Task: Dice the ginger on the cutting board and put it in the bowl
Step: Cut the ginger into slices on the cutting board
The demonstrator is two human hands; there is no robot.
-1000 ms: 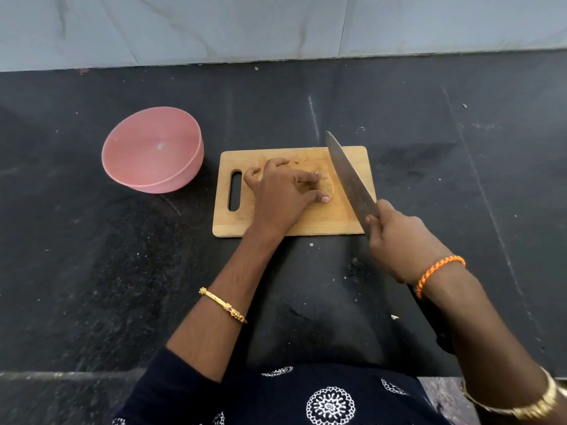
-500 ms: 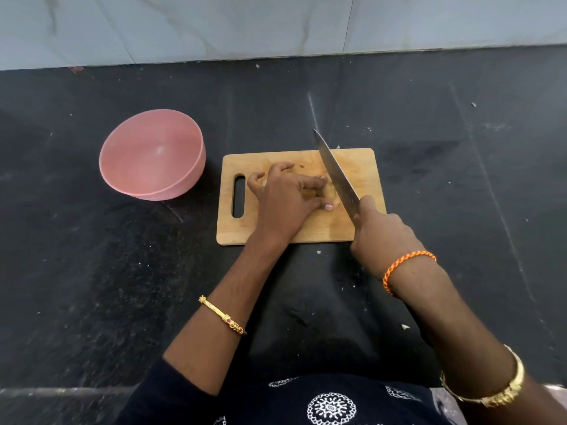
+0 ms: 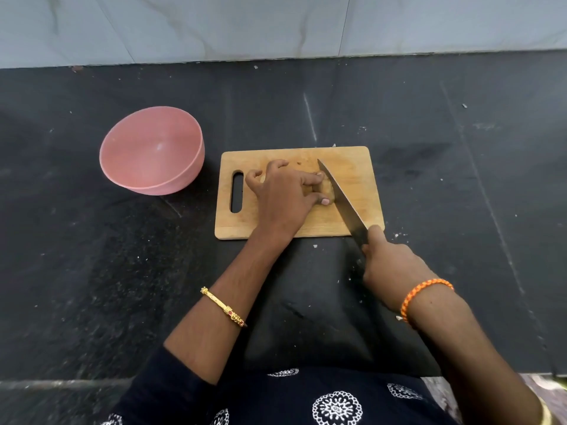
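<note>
On a dark, speckled stone counter (image 3: pixel 92 286) backed by pale marbled wall tiles (image 3: pixel 214 26), a left hand (image 3: pixel 285 194) curls its fingers over a piece of ginger (image 3: pixel 325 189) near the middle of a wooden cutting board (image 3: pixel 359 179). The right hand (image 3: pixel 389 265) grips a knife (image 3: pixel 340 197), its blade against the ginger. A pink bowl (image 3: pixel 153 151) stands left of the board, nothing visible in it.
</note>
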